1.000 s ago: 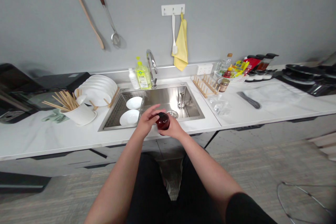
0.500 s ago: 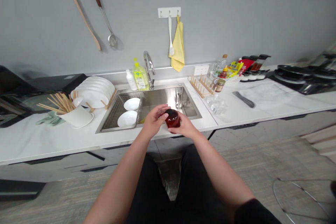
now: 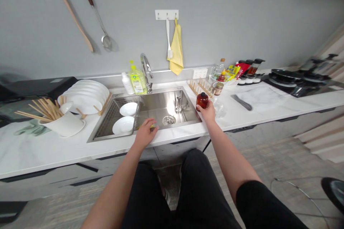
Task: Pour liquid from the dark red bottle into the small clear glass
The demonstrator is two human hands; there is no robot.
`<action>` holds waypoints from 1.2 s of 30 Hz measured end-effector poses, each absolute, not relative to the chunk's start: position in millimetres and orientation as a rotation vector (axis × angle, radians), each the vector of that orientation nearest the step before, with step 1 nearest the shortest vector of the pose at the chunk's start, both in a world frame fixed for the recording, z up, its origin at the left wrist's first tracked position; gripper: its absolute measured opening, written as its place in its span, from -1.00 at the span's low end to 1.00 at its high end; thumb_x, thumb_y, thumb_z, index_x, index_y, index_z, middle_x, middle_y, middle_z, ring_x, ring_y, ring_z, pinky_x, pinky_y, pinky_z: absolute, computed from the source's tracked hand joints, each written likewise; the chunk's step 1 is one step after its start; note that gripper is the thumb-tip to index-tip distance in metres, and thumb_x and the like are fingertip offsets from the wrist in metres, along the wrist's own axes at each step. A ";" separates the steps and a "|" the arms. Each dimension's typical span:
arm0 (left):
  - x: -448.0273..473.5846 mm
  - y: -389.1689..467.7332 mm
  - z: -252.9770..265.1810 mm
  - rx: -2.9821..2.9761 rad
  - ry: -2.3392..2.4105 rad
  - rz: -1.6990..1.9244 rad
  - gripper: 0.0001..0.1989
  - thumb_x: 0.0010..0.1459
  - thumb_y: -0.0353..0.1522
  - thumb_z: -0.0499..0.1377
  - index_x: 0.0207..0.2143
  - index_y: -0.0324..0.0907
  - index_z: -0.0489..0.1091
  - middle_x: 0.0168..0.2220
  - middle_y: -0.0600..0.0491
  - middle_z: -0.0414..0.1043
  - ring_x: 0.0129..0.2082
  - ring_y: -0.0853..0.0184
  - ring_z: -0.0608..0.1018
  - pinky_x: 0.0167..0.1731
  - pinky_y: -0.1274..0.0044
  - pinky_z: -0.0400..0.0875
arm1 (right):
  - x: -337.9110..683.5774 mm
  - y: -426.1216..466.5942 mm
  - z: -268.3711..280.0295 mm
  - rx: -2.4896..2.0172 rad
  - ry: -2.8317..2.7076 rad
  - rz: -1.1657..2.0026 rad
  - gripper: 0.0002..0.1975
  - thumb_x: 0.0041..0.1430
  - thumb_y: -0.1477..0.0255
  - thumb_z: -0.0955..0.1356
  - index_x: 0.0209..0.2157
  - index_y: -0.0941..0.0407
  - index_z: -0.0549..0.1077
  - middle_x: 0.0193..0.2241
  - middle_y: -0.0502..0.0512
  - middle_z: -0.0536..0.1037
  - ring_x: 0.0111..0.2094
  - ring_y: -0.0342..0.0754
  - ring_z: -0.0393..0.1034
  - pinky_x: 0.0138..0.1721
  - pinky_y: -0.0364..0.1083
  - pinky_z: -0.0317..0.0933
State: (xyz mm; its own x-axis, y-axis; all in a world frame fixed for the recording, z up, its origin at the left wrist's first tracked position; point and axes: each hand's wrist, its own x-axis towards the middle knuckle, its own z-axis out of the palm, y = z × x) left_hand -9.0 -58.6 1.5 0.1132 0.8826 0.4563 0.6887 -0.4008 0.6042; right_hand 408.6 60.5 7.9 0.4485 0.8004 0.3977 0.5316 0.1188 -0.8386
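Note:
My right hand [image 3: 208, 111] grips a dark red, see-through jar [image 3: 202, 102] with a black lid. It holds the jar upright at the right edge of the steel sink [image 3: 158, 103], close to the wooden dish rack [image 3: 201, 87]. Over the sink's front rim, my left hand [image 3: 146, 132] holds nothing, its fingers loosely curled and apart. A bit of something yellow-green [image 3: 152, 126] shows beside its fingers; most of it is hidden. Two white bowls [image 3: 124, 125] sit in the wire basket [image 3: 102, 127] on the sink's left side.
A curved faucet [image 3: 146, 69] rises behind the sink beside a green soap bottle [image 3: 137, 81]. White plates [image 3: 86, 94] and a holder of chopsticks [image 3: 64, 125] stand left. Clear plastic items [image 3: 219, 109], a small jar [image 3: 218, 88] and a dark grey strip [image 3: 242, 102] lie right.
My hands have parted. The right hand has carried the red jar rightward to the sink's right edge; the left has let go of it and moved left and down. The view has shifted right.

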 end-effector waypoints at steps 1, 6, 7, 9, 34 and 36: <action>-8.8 -58.1 0.7 2.143 1.557 1.161 -0.71 0.36 -0.16 0.28 0.03 -0.07 0.62 0.26 -0.14 0.57 0.20 -0.02 0.66 0.30 0.10 0.54 | 407.4 59.5 5.1 -1.565 -1.211 0.275 -0.22 0.08 0.13 0.58 0.27 0.12 0.45 0.18 0.37 0.67 0.15 0.29 0.61 0.27 0.26 0.42; -10.8 -56.7 -4.5 2.118 1.579 1.153 -0.73 0.32 -0.20 0.30 0.01 -0.06 0.63 0.27 -0.14 0.55 0.16 0.01 0.68 0.23 0.13 0.60 | 405.3 54.9 -0.3 -1.622 -1.200 0.239 -0.25 0.11 0.13 0.57 0.28 0.09 0.49 0.14 0.35 0.71 0.13 0.35 0.63 0.22 0.28 0.45; -11.1 -56.8 -5.0 2.119 1.580 1.149 -0.73 0.32 -0.21 0.30 0.02 -0.06 0.63 0.27 -0.14 0.55 0.15 0.01 0.68 0.22 0.13 0.60 | 405.4 55.2 0.0 -1.639 -1.198 0.235 -0.26 0.11 0.12 0.57 0.28 0.09 0.49 0.13 0.36 0.71 0.12 0.36 0.64 0.22 0.29 0.45; -11.4 -57.3 -4.6 2.122 1.577 1.154 -0.73 0.32 -0.23 0.30 0.02 -0.07 0.62 0.28 -0.14 0.54 0.16 0.01 0.68 0.23 0.13 0.61 | 405.6 57.2 2.1 -1.671 -1.194 0.236 -0.26 0.10 0.10 0.57 0.25 0.09 0.49 0.10 0.38 0.71 0.10 0.37 0.64 0.22 0.32 0.44; -11.7 -64.8 5.3 2.002 1.610 1.341 -0.81 0.28 -0.29 0.29 -0.09 -0.07 0.63 0.16 -0.11 0.60 0.14 0.01 0.67 0.28 0.09 0.55 | 404.9 47.5 71.3 -1.473 -1.438 -0.090 0.00 -0.07 0.28 0.59 0.39 0.21 0.29 0.36 0.53 0.41 0.37 0.44 0.32 0.41 0.37 0.25; -11.5 -65.4 5.8 2.006 1.616 1.345 -0.81 0.28 -0.30 0.29 -0.08 -0.07 0.63 0.16 -0.12 0.60 0.15 0.01 0.67 0.29 0.09 0.54 | 401.8 60.7 68.2 -1.586 -1.399 0.014 0.07 -0.12 0.34 0.61 0.43 0.24 0.26 0.34 0.59 0.44 0.33 0.47 0.39 0.38 0.37 0.29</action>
